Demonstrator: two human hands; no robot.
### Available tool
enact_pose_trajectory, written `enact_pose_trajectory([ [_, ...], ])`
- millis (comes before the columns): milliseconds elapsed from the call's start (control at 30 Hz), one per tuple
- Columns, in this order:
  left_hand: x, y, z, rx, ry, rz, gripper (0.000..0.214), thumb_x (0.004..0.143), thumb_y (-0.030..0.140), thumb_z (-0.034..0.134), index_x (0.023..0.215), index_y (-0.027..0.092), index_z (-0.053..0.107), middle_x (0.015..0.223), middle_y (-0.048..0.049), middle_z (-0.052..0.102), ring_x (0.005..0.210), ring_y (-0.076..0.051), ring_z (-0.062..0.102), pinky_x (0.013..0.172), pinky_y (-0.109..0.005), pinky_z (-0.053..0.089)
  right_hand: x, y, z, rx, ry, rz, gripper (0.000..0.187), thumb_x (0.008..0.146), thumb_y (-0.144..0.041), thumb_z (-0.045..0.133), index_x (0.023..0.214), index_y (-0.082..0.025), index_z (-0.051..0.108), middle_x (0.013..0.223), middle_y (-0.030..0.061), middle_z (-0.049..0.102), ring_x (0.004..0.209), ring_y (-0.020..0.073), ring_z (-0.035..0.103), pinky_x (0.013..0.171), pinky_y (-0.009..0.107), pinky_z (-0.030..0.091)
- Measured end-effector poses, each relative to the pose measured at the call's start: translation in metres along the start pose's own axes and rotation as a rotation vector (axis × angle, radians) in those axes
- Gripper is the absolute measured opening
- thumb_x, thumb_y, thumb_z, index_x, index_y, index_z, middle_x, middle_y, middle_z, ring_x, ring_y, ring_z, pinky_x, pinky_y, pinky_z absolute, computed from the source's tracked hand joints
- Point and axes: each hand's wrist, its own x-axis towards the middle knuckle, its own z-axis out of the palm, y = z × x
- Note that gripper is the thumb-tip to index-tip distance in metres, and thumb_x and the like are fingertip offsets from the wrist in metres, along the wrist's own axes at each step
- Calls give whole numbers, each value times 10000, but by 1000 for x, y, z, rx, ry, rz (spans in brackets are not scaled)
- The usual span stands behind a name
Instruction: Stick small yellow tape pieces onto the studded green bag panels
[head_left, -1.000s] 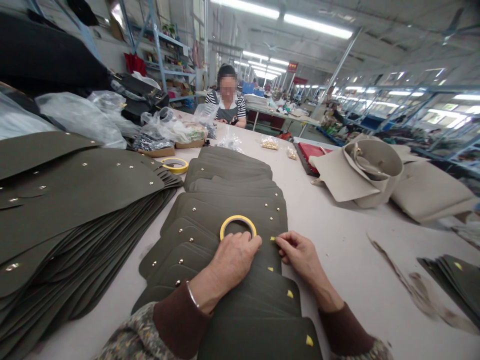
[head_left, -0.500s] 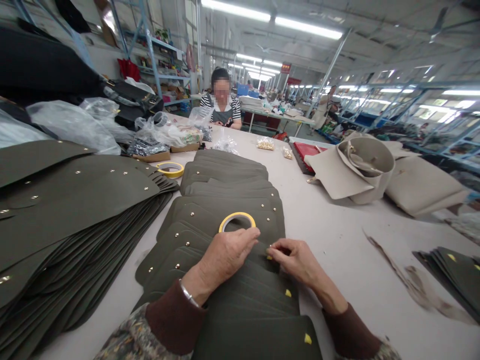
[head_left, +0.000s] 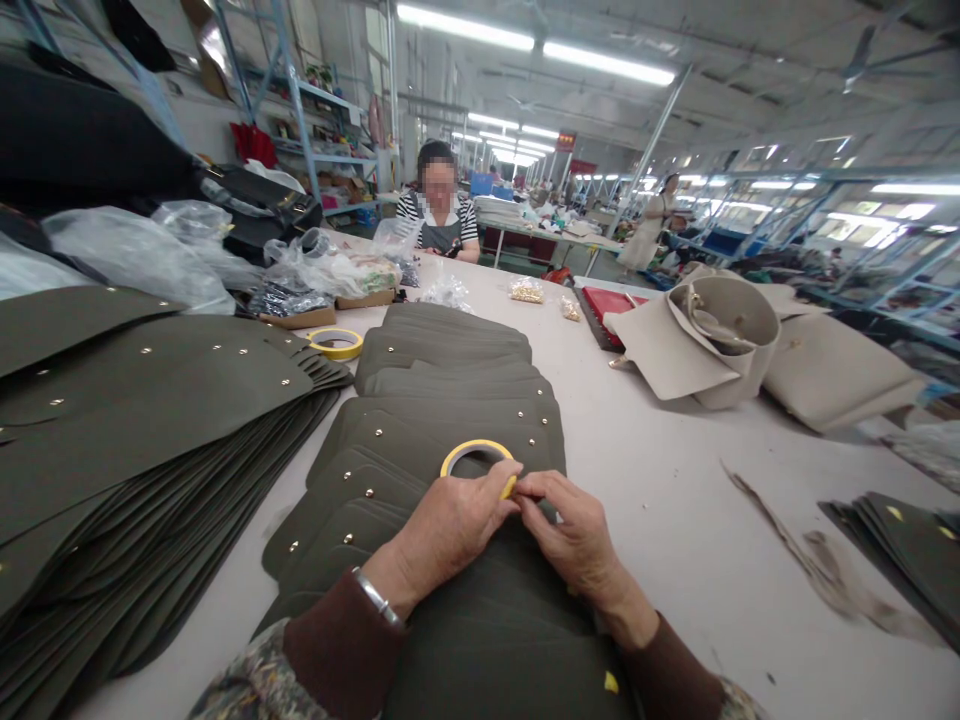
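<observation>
My left hand (head_left: 461, 515) is closed around a roll of yellow tape (head_left: 474, 447), whose upper rim shows above the fingers. The fingertips of my right hand (head_left: 574, 525) pinch at the tape's yellow end beside my left thumb. Both hands are over a row of overlapping dark green leather panels (head_left: 435, 425) with small gold studs on them. A yellow tape piece (head_left: 611, 682) sticks to the nearest panel, at its right side.
A fanned stack of dark green panels (head_left: 195, 390) lies at left, with a second tape roll (head_left: 335, 344) beside it. Beige bag parts (head_left: 720, 335) stand at right. Small bags of gold fittings (head_left: 526, 290) lie farther back. A co-worker (head_left: 439, 215) sits across the table (head_left: 637, 450).
My right hand has moved left and up from the panel's edge to the tape roll, and its fingertips now meet my left hand. The view has shifted slightly.
</observation>
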Motion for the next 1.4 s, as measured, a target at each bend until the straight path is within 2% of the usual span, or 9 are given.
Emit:
enact_pose_trajectory([
  [233,0,-1,-1,-70,-87,-5,131,947,158,433,1049,202,502,902,-4,663,836,-147,660,699,-214,480,0,-3,-1,-135,14,16,161,824,-137,495,753,-204,623,678,29,661,600,136,610,590,242,481],
  [367,-1,-7,3,-31,-49,-3,172,936,133,392,908,197,549,778,4,612,713,-130,623,623,-200,444,1,-7,2,-137,42,68,163,787,-140,506,721,-201,642,633,20,649,559,131,593,554,236,464],
  [533,-1,-4,10,-27,110,110,261,942,134,336,818,190,559,681,5,561,584,-103,545,542,-186,389,7,-10,6,165,57,457,108,729,-169,556,665,-184,642,545,-20,620,483,108,554,485,208,439],
  [633,-1,0,10,-46,123,154,266,970,164,325,832,187,551,720,-7,582,632,-104,552,587,-190,403,11,0,0,415,111,716,92,701,-243,615,653,-165,625,479,-33,593,432,111,556,454,214,461],
  [833,7,-12,1,231,-11,-122,138,959,171,422,923,184,554,857,-29,622,817,-179,558,723,-289,415,7,41,-15,491,169,890,307,648,-417,740,741,-132,680,592,15,677,479,102,597,505,222,514],
  [1033,9,-10,2,268,-109,-104,147,945,142,417,952,190,555,863,-38,594,840,-203,497,753,-332,382,2,50,-18,508,78,941,315,638,-422,758,733,-130,684,594,20,676,512,109,620,538,226,530],
  [1167,6,-8,3,242,-117,-85,141,951,150,412,947,192,546,856,-34,580,818,-202,484,746,-333,374,0,39,-25,492,-108,963,257,685,-386,711,706,-137,654,519,-5,635,399,79,533,417,189,436],
  [1267,5,-8,3,249,-117,-89,135,950,151,417,955,192,545,858,-32,578,818,-202,482,735,-330,372,-3,33,-25,371,-242,929,196,734,-336,645,710,-142,648,499,-27,600,377,61,472,390,171,364],
  [1400,4,-8,4,267,-116,-85,144,960,166,405,950,191,546,854,-33,577,812,-204,480,730,-337,375,-4,29,-19,134,-276,794,175,763,-287,585,705,-150,678,509,-21,587,435,85,481,428,192,356],
])
